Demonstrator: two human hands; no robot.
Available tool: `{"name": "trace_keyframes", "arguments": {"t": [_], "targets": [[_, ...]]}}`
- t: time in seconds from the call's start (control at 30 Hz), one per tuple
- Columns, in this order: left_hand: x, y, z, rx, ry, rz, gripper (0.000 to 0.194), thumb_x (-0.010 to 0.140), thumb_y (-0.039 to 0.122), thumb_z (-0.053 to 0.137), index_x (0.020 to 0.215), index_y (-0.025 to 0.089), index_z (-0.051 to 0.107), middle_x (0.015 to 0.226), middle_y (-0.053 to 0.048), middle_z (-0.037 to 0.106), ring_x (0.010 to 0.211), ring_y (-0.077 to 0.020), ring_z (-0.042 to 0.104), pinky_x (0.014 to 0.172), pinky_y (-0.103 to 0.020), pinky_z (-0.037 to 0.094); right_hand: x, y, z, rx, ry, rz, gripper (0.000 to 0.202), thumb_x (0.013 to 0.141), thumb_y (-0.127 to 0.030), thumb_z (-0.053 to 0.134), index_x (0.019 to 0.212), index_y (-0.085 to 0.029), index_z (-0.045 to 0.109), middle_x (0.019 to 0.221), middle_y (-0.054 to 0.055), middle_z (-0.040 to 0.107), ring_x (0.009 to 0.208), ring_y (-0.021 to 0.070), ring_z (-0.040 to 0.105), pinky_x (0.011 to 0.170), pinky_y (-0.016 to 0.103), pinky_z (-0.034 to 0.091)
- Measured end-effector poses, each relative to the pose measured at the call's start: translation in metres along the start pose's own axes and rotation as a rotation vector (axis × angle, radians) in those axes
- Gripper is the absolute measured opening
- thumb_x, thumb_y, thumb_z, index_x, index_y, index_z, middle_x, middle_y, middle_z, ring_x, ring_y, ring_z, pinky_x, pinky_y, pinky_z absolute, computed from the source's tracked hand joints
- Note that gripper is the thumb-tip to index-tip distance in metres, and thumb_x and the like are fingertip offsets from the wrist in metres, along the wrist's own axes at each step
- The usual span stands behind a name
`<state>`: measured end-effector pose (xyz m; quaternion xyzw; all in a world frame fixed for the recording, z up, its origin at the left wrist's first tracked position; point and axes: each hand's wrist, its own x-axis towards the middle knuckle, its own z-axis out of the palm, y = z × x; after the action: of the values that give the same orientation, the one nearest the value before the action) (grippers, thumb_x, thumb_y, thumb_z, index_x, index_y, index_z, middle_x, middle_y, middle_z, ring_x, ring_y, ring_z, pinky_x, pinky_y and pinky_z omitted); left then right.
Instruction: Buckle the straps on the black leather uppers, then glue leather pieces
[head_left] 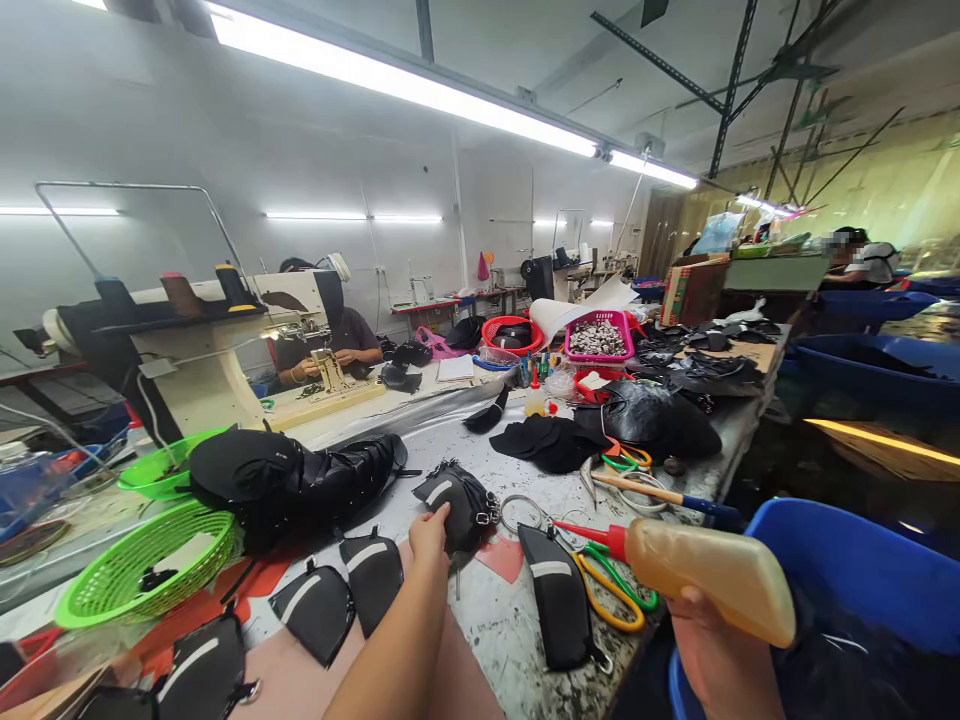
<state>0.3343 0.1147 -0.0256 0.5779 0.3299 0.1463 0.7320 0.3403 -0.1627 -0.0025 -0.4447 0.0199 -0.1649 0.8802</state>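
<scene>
The left grip (429, 540) is pinching the near edge of the top black piece (459, 490), thumb uppermost, on a small pile (474, 527) that is resting on the desk (499, 612). The right grip (716, 635) is wrapping round a bottle (705, 575) of amber liquid, which is lying nearly level beside the orange-handled scissors (619, 627), red nozzle (616, 541) pointing left.

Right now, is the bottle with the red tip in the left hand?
No, the right hand holds the bottle, while the left hand touches a black piece.
</scene>
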Motion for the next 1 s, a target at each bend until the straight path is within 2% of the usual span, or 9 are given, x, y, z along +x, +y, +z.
{"name": "trace_keyframes", "arguments": {"t": [0.1,0.17,0.23,0.33,0.43,0.57,0.7,0.83,1.0], "targets": [[-0.013,0.005,-0.006,-0.081,0.071,-0.098,0.022,0.086,0.033,0.05,0.078,0.013,0.055,0.064,0.004,0.052,0.049,-0.0067,0.047,0.045,-0.02,0.041,-0.002,-0.001,-0.001,0.013,-0.013,0.017,0.055,0.039,-0.04,0.081,0.091,-0.028,0.065,0.082,0.004,0.069,0.079,0.0299,0.065,0.059,0.04,0.057],[-0.028,0.008,-0.009,-0.15,0.055,-0.125,0.018,0.086,0.027,0.051,0.074,0.013,0.053,0.058,0.006,0.048,0.044,-0.0055,0.043,0.041,-0.019,0.036,-0.005,-0.002,0.0,0.012,-0.047,0.027,0.054,0.041,-0.042,0.081,0.091,-0.029,0.065,0.083,0.004,0.069,0.077,0.0303,0.065,0.059,0.042,0.057],[-0.047,0.011,-0.01,-0.223,0.023,-0.101,0.012,0.083,0.017,0.051,0.071,0.014,0.05,0.056,0.006,0.049,0.044,-0.0057,0.045,0.042,-0.018,0.037,-0.009,-0.003,0.003,0.03,-0.097,0.038,0.053,0.043,-0.043,0.08,0.092,-0.03,0.065,0.083,0.005,0.069,0.075,0.0302,0.066,0.06,0.043,0.056],[-0.082,0.015,-0.011,-0.304,-0.044,-0.037,0.01,0.071,0.01,0.056,0.071,0.017,0.049,0.063,0.003,0.059,0.055,-0.0084,0.056,0.051,-0.019,0.044,-0.014,-0.005,0.005,0.12,-0.15,0.041,0.05,0.046,-0.042,0.081,0.091,-0.031,0.064,0.083,0.002,0.069,0.075,0.0261,0.066,0.061,0.038,0.056],[-0.116,0.02,-0.011,-0.347,-0.112,-0.002,0.024,0.06,0.012,0.064,0.081,0.019,0.054,0.076,0.001,0.066,0.068,-0.0131,0.062,0.061,-0.021,0.048,-0.017,-0.003,0.0,0.175,-0.254,0.023,0.05,0.047,-0.037,0.083,0.092,-0.031,0.064,0.082,-0.001,0.069,0.075,0.0216,0.066,0.064,0.033,0.057],[-0.149,0.027,-0.014,-0.399,-0.179,0.059,0.054,0.052,0.015,0.072,0.102,0.022,0.052,0.084,-0.001,0.069,0.081,-0.0185,0.064,0.069,-0.025,0.05,-0.019,-0.002,-0.008,0.161,-0.419,-0.03,0.05,0.047,-0.03,0.085,0.093,-0.031,0.063,0.08,-0.002,0.069,0.072,0.0219,0.066,0.063,0.037,0.057],[-0.163,0.031,-0.018,-0.372,-0.194,0.051,0.063,0.049,0.014,0.075,0.105,0.024,0.05,0.086,-0.001,0.069,0.089,-0.0227,0.063,0.073,-0.027,0.051,-0.024,-0.003,-0.01,0.108,-0.47,-0.094,0.044,0.048,-0.033,0.085,0.087,-0.027,0.066,0.08,0.002,0.071,0.071,0.0232,0.066,0.062,0.037,0.058],[-0.17,0.032,-0.021,-0.375,-0.18,0.043,0.059,0.049,0.015,0.073,0.103,0.024,0.05,0.087,0.0,0.069,0.092,-0.0245,0.063,0.075,-0.03,0.052,-0.028,-0.005,-0.01,0.02,-0.501,-0.107,0.046,0.048,-0.04,0.084,0.087,-0.022,0.067,0.075,0.005,0.071,0.065,0.024,0.066,0.057,0.038,0.058],[-0.179,0.034,-0.021,-0.362,-0.171,0.016,0.055,0.049,0.014,0.072,0.1,0.023,0.053,0.083,-0.001,0.069,0.086,-0.024,0.064,0.069,-0.029,0.052,-0.026,-0.006,-0.014,0.005,-0.515,-0.167,0.043,0.051,-0.037,0.083,0.089,-0.023,0.068,0.076,0.004,0.071,0.065,0.022,0.065,0.057,0.035,0.058]]}}
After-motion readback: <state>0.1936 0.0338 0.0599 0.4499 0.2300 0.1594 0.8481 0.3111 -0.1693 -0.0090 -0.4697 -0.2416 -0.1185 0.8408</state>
